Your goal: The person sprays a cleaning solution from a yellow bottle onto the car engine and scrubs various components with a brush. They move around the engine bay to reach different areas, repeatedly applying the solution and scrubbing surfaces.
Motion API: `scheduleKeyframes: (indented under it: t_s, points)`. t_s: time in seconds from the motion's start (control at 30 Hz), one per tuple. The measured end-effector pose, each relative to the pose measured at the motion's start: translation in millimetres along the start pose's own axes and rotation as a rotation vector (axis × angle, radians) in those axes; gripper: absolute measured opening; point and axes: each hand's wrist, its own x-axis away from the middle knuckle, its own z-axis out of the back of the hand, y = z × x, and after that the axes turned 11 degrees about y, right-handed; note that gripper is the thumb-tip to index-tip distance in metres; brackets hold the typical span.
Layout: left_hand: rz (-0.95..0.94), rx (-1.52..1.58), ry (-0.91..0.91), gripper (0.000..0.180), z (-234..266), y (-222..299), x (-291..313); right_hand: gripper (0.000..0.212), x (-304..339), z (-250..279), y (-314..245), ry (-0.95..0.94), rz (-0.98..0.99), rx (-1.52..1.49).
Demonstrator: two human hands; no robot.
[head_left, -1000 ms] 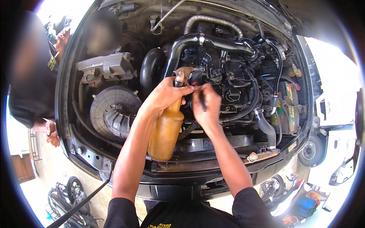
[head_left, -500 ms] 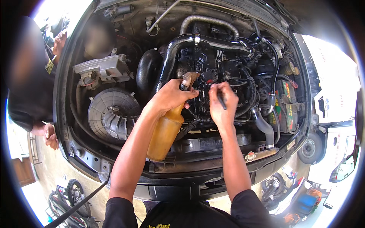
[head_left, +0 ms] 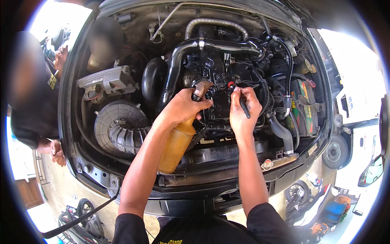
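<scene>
My left hand (head_left: 183, 106) is wrapped round the neck of a spray bottle (head_left: 175, 147) holding yellow-orange liquid. Its brownish spray head (head_left: 202, 87) points toward the wet, black engine (head_left: 217, 97). In my right hand (head_left: 247, 106) is a slim, brush-like tool (head_left: 245, 109) with a black handle. A red part of it shows past my fingertips, against the right side of the engine top; its working end is too small to make out. Both hands are over the engine, a short gap apart.
Around the engine are a thick black hose (head_left: 175, 67), a round air filter housing (head_left: 111, 116), a battery (head_left: 304, 107) and a grey radiator hose (head_left: 280, 132). A person (head_left: 34, 93) stands at the left fender. Motorcycles (head_left: 83, 217) and a white vehicle (head_left: 357, 162) are beyond.
My right hand has shifted slightly right with the brush-like tool, whose red part shows more clearly. My left hand keeps its grip on the spray bottle. The whole view has shifted a little.
</scene>
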Motion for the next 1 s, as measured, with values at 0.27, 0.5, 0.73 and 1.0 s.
scheduleKeyframes:
  t_s: [0.27,0.5,0.73,1.0]
  points:
    - [0.032,-0.077,0.003,0.055,3.2,0.6,2.2,0.024,-11.2,-4.7,4.6,-0.041,-0.076,-0.062]
    - [-0.053,-0.052,0.070,0.040,4.3,-3.3,4.7,0.030,-7.7,-3.8,5.7,-0.192,-0.133,-0.155]
    - [-0.072,-0.051,0.035,0.041,-1.3,-1.3,8.7,0.030,6.9,5.5,1.9,-0.259,-0.089,-0.010]
    - [-0.118,-0.102,0.057,0.037,-1.1,-1.5,7.5,0.031,0.6,7.5,8.6,-0.312,-0.254,-0.185]
